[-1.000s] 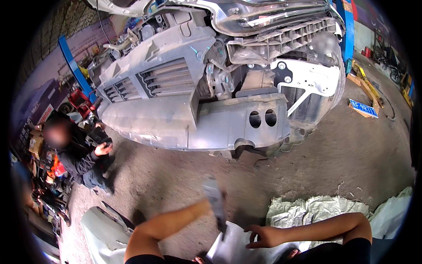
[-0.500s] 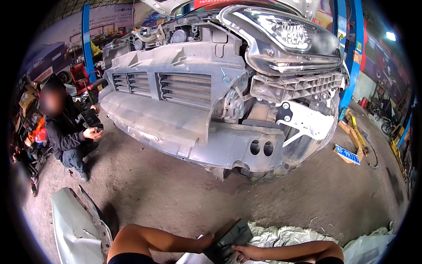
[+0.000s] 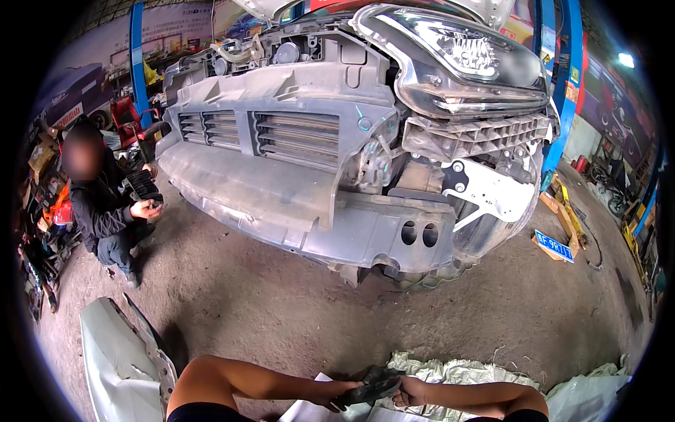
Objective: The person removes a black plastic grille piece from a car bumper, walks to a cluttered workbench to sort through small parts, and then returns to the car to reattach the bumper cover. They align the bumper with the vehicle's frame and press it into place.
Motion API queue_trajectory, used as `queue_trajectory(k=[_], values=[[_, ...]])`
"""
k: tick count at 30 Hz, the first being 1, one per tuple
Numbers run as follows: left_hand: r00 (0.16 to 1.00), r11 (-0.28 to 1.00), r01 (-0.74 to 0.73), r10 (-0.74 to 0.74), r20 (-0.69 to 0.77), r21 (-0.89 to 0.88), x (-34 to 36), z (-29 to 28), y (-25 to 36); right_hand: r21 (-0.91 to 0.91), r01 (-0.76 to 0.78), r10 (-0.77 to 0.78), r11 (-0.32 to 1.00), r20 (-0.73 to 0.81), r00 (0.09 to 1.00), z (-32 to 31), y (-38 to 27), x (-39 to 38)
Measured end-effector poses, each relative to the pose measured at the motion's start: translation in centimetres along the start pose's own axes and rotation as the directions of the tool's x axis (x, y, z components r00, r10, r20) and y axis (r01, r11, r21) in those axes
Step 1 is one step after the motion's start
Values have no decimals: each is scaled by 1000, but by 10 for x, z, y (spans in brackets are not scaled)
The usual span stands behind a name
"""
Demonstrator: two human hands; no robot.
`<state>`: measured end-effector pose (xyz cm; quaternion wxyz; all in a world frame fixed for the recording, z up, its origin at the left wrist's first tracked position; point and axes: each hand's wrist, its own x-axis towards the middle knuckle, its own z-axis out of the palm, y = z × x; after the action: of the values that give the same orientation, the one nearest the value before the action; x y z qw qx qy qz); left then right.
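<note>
Low in front of me, a dark plastic car part (image 3: 375, 387) is held between both hands. The fingers of my left hand (image 3: 336, 395) are closed on its left end. At its right end my right hand (image 3: 410, 391) grips it with curled fingers. The part lies nearly level, seen edge-on, so its full shape does not show. Beneath and beyond it spreads a crumpled whitish plastic sheet (image 3: 457, 373).
Ahead stands a car front (image 3: 246, 183) without its bumper, its headlight (image 3: 464, 60) exposed. A pale body panel (image 3: 119, 359) lies at left. Beyond it a person (image 3: 105, 204) crouches holding a black ribbed part (image 3: 143, 186). A blue licence plate (image 3: 553, 246) and blue lift posts (image 3: 562, 105) stand right.
The dark plastic part has turned from a broad, slanted face to a flatter, edge-on pose. My right hand has risen slightly and moved right; both hands still hold the part.
</note>
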<state>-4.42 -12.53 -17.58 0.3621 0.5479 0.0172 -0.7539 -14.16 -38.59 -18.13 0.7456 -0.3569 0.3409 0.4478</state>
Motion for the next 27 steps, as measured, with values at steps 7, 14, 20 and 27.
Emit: queue_trajectory(k=[7, 14, 20, 27], values=[[999, 1000, -17, 17, 33, 8, -6, -5, 4, 3, -22, 22, 1000, 20, 1000, -2, 2, 5], [995, 983, 93, -89, 36, -159, 7, -4, -1, -20, -49, 48, 999, -56, 997, -3, 15, 4], [996, 985, 64, -73, -47, -163, -6, -6, -4, -136, -117, 94, 984, -165, 982, 33, 7, -13], [987, 983, 122, -135, -85, -139, -3, -23, -11, -307, -118, 155, 944, 99, 983, 31, 8, 5]])
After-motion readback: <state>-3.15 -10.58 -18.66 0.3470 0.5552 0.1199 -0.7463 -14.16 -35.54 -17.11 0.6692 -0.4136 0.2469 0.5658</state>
